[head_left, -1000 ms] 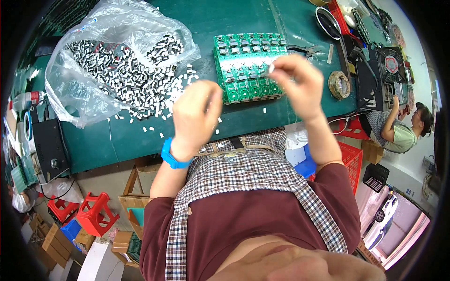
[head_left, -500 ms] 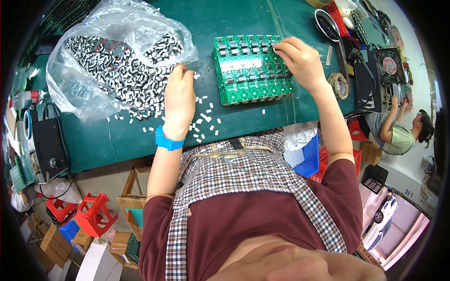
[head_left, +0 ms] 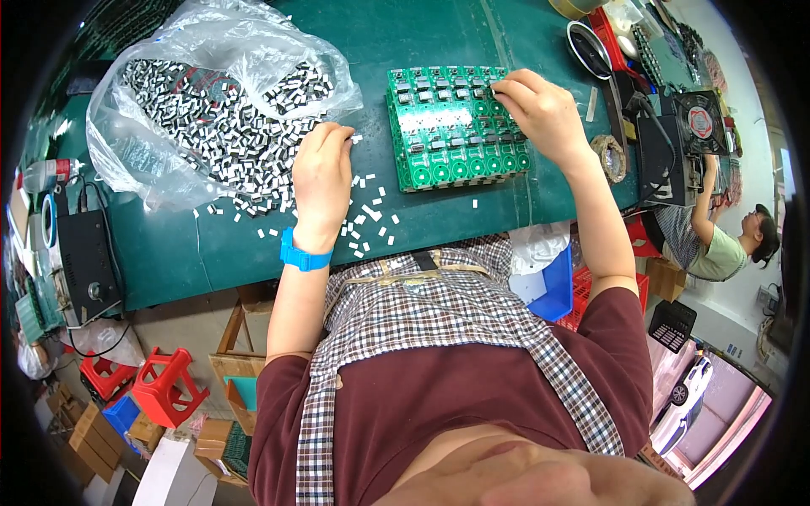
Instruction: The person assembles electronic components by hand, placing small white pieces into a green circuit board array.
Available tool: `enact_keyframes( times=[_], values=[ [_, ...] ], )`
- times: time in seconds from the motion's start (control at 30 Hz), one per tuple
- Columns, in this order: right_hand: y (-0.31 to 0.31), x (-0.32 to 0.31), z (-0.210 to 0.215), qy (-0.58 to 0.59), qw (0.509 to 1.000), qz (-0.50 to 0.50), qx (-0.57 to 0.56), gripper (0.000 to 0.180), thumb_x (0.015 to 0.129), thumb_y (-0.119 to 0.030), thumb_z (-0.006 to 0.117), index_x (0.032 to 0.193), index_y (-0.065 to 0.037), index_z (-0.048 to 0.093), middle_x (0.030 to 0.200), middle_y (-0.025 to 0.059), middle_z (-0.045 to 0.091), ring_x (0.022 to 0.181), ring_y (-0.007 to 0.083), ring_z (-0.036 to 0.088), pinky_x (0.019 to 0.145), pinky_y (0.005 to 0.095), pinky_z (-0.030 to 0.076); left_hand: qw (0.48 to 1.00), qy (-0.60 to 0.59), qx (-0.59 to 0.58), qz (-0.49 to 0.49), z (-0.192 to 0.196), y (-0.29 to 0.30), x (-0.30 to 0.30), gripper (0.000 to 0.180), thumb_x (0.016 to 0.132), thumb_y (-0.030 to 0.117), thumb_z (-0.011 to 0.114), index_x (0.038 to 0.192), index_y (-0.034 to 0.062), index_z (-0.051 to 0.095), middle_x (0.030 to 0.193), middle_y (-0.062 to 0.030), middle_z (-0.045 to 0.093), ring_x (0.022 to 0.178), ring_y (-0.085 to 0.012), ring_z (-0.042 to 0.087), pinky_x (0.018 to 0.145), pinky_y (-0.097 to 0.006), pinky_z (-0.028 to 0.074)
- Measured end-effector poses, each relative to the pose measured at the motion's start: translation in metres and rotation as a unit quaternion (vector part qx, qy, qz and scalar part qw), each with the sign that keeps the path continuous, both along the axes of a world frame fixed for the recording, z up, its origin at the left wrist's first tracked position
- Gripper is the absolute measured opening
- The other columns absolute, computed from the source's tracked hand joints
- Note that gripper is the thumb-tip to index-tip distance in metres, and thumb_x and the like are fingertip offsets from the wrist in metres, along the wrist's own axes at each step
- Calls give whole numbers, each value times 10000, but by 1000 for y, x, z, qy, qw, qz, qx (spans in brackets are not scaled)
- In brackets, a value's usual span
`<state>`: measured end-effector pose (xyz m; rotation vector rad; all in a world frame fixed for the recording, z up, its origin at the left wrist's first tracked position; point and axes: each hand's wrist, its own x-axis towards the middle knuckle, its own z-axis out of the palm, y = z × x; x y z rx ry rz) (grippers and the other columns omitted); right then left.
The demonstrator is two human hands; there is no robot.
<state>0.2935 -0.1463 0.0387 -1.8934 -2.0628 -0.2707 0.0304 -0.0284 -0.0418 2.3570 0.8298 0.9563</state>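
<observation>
My right hand (head_left: 542,112) is closed in a pinch at the upper right edge of a green circuit board panel (head_left: 460,160). What its fingertips hold is too small to tell. The panel appears to lie on a stack and carries rows of small components and round printed rings. My left hand (head_left: 322,173), with a blue band on the wrist, is closed beside a heap of small black-and-white blocks (head_left: 245,156). One white block (head_left: 356,139) shows right by its fingertips; whether they grip it I cannot tell. The heap spills from a clear plastic bag (head_left: 126,173).
Loose blocks (head_left: 371,212) lie scattered on the green table (head_left: 278,266). A roll of tape (head_left: 609,158), a round black-and-white dish (head_left: 589,51) and a box with a fan (head_left: 700,122) stand at the right. A black box (head_left: 89,261) with a knob sits left. Another person (head_left: 717,244) works at right.
My left hand has shifted slightly down, its fingers drawn nearer the loose white block. My right hand stays at the panel's edge. The co-worker's arm has moved.
</observation>
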Motion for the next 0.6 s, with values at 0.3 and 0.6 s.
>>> enact_keyframes(
  times=[0.3, 0.6],
  values=[
    [-2, 2, -1, 23, 1000, -4, 3, 117, 783, -94, 640, 890, -49, 640, 874, 74, 626, 744, 263, 639, 641, 335, 524, 1000, -11, 9, 1, 1, -1, 1, 158, 775, -45, 577, 922, 0, 612, 901, -119, 596, 838, -293, 567, 742, -368, 462],
    [-4, 1, -4, 26, 999, -25, 19, 115, 777, -99, 650, 884, -58, 642, 870, 63, 638, 748, 247, 645, 646, 324, 527, 1000, -8, -2, -5, 2, -1, 1, 168, 777, -51, 567, 930, 2, 614, 899, -119, 596, 837, -295, 565, 737, -370, 462]
  ],
)
